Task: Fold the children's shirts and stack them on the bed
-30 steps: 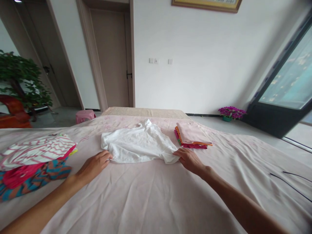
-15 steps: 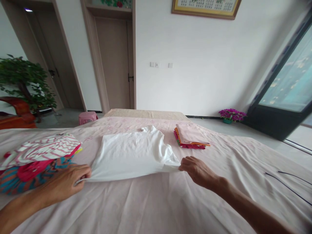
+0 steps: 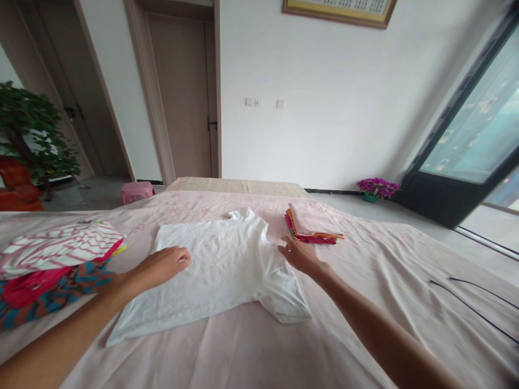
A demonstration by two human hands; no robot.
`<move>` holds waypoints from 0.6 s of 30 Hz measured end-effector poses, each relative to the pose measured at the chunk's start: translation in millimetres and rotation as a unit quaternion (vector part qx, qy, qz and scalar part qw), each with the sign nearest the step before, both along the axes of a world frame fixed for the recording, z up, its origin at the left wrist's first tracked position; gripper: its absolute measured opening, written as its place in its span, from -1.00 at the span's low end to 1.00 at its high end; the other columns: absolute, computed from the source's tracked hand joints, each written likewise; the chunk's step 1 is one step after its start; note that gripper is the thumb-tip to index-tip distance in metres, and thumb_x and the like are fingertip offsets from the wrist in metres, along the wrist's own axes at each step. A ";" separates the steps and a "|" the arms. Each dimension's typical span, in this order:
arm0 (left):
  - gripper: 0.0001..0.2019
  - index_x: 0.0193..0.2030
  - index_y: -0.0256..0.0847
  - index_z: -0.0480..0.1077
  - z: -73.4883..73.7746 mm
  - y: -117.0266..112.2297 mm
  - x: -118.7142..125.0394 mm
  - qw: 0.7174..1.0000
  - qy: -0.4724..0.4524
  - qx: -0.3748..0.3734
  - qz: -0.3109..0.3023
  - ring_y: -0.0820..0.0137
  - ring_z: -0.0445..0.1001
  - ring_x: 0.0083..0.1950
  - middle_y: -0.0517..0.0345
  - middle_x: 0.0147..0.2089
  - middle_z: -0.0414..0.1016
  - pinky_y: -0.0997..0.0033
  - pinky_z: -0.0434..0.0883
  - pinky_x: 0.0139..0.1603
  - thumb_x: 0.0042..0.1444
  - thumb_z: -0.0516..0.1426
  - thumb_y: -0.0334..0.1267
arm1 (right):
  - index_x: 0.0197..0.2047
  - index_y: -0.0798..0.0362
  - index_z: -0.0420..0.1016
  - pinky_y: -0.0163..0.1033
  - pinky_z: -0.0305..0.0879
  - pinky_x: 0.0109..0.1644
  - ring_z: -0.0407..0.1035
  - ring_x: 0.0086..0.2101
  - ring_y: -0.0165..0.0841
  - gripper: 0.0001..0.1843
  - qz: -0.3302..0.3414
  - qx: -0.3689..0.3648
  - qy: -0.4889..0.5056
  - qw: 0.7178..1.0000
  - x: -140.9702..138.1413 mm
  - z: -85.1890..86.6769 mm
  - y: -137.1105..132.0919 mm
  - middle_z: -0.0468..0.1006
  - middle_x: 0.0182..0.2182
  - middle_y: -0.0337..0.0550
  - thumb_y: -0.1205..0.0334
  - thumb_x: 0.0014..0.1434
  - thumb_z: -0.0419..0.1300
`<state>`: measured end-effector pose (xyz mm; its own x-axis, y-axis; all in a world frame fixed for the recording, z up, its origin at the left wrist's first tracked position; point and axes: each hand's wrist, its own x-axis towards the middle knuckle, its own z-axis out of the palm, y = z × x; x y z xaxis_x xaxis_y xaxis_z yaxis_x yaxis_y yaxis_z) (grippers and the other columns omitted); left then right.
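Note:
A white T-shirt [image 3: 219, 265] lies spread on the bed-like surface, its collar away from me at the top and a sleeve toward the lower right. My left hand [image 3: 168, 263] is over the shirt's left part, fingers loosely bent and nothing in them; whether it touches the cloth I cannot tell. Beside the shirt's right edge, my right hand [image 3: 299, 253] has its fingers apart and grips nothing. Just beyond it sits a stack of folded clothes [image 3: 314, 220], pale pink on top with orange and red beneath.
A heap of striped and red clothes [image 3: 60, 259] lies at the left on the pale pink sheet [image 3: 243, 356]. Dark cords [image 3: 470, 305] run along the right. Behind are a pink stool [image 3: 138, 192], a leafy plant [image 3: 32, 129] and purple flowers [image 3: 377, 187].
Both hands have let go of the shirt's near edge and moved forward, away from me. The shirt's near edge has dropped flat toward me, and its sleeve now shows. The view has shifted slightly.

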<state>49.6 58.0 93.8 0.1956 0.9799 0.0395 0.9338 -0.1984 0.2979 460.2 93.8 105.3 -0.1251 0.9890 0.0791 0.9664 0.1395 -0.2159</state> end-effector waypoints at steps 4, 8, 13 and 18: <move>-0.60 0.08 -0.23 0.40 -27.6 39.2 16.6 0.998 0.043 0.046 0.031 0.22 0.44 0.14 -0.13 0.11 0.48 0.28 0.28 0.16 0.26 -0.08 -0.12 | 0.26 0.03 0.27 -0.15 0.26 -0.04 0.43 -0.02 -0.16 -0.47 -0.048 -0.017 0.040 0.998 -14.1 -29.1 22.2 0.53 0.01 0.05 0.07 0.26 0.04; -0.51 0.23 -0.35 0.29 -54.1 49.7 10.2 0.993 0.065 0.063 0.077 0.11 0.29 0.30 -0.29 0.27 0.32 0.14 0.20 0.26 0.28 -0.10 -0.12 | 0.18 -0.03 0.35 -0.20 0.25 -0.08 0.45 -0.08 -0.21 -0.51 -0.043 -0.020 0.049 0.998 3.0 -38.2 18.4 0.56 -0.04 -0.04 0.26 0.16 0.06; -0.52 0.26 -0.25 0.28 -62.3 42.8 1.9 0.981 0.113 0.098 0.122 0.07 0.24 0.33 -0.26 0.31 0.29 0.03 0.16 0.28 0.27 -0.07 -0.11 | 0.02 -0.03 0.49 -0.21 0.25 -0.16 0.47 -0.13 -0.19 -0.65 -0.053 -0.051 0.005 0.997 31.9 -23.1 8.7 0.60 -0.13 -0.06 0.17 0.19 0.08; -0.55 0.13 -0.34 0.40 -47.8 60.8 31.0 0.988 0.102 0.061 0.096 -0.10 0.30 0.27 -0.38 0.21 0.38 -0.08 0.23 0.20 0.22 -0.03 -0.14 | 0.13 -0.01 0.42 -0.17 0.26 -0.04 0.43 -0.01 -0.16 -0.58 0.006 0.053 -0.018 0.998 -14.1 -1.8 24.8 0.55 0.00 0.01 0.16 0.35 -0.11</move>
<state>80.6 118.7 45.9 0.0231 0.9901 0.1384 0.9958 -0.0351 0.0851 446.2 118.5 103.5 -0.1424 0.9736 0.1782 0.9712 0.1722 -0.1647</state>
